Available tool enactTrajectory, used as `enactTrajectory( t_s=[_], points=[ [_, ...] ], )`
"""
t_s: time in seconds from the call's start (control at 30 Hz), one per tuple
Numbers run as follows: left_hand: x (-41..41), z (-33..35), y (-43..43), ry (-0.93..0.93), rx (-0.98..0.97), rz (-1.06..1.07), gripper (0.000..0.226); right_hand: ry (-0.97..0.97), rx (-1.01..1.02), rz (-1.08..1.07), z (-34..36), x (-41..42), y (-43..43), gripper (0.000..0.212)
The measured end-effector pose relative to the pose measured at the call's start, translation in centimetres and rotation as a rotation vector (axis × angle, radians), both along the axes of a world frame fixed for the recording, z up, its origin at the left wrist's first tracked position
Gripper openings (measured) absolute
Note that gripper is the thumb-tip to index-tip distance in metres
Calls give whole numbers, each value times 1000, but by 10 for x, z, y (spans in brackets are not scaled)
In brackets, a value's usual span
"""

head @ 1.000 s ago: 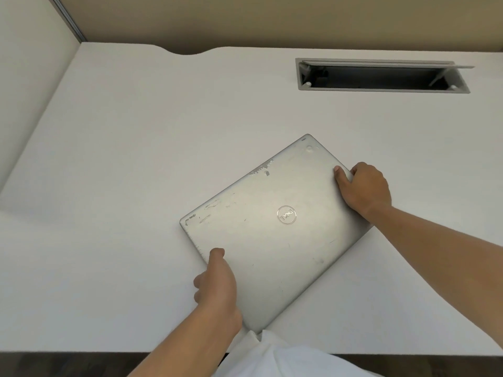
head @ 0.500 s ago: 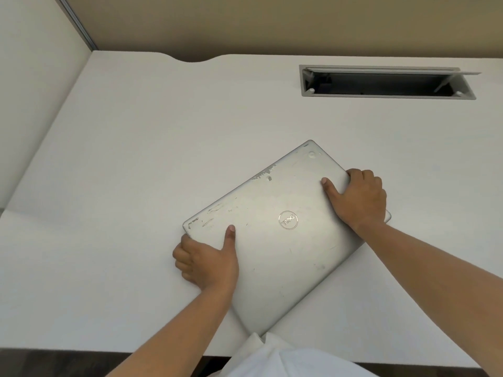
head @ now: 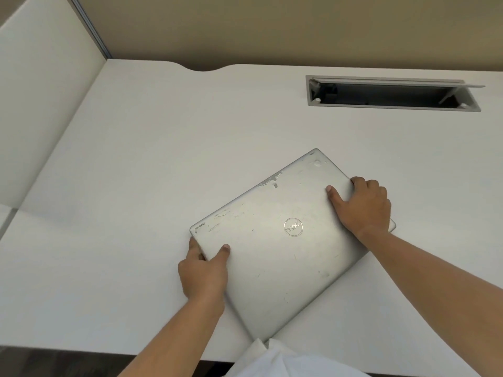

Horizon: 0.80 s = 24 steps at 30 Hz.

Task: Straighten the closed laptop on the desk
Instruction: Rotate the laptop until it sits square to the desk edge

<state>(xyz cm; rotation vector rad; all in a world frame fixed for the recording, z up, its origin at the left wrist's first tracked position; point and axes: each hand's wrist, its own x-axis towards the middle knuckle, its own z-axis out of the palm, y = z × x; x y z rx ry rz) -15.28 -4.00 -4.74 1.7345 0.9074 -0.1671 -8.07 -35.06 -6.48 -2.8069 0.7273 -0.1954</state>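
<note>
A closed silver laptop (head: 275, 257) with a round logo and scuffed lid lies skewed on the white desk (head: 141, 164), one corner pointing to the far side and one toward the near edge. My left hand (head: 202, 272) grips its left corner, thumb on the lid and fingers wrapped under the edge. My right hand (head: 363, 206) grips the right edge, thumb on the lid and fingers curled over the side.
A grey cable tray opening (head: 392, 93) with its flap lifted is set into the desk at the far right. A white partition (head: 40, 99) borders the desk on the left. White cloth (head: 275, 360) shows at the near edge.
My left hand slid from the laptop's near edge up to its left corner and took hold. The right hand shifted its grip further onto the lid. The laptop's angle barely changed.
</note>
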Motion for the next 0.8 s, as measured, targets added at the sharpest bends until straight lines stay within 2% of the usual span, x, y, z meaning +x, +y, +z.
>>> enactTrajectory(
  t_s=[0.1, 0.17, 0.23, 0.3, 0.43, 0.6, 0.8],
  points=[
    [15, 6, -6, 53, -177, 163, 59, 94, 104, -7, 6, 8, -3, 74],
    [20, 9, -11, 68, -165, 186, 67, 133, 176, 4, 9, 10, -8, 75],
    [23, 10, -11, 46, -163, 198, 59, 140, 224, -1, 12, 7, -10, 75],
    [27, 10, -8, 26, -169, 186, 57, 142, 261, -15, 13, 1, -11, 76],
    [43, 19, 0, 28, -145, 120, 79, 140, 320, -56, 14, -17, -11, 79],
    [70, 29, 11, 30, -182, -25, 63, 155, 382, -116, 14, -44, -16, 77],
    [87, 34, 11, 22, -214, -98, 88, 182, 467, -184, 15, -76, -14, 72]
  ],
)
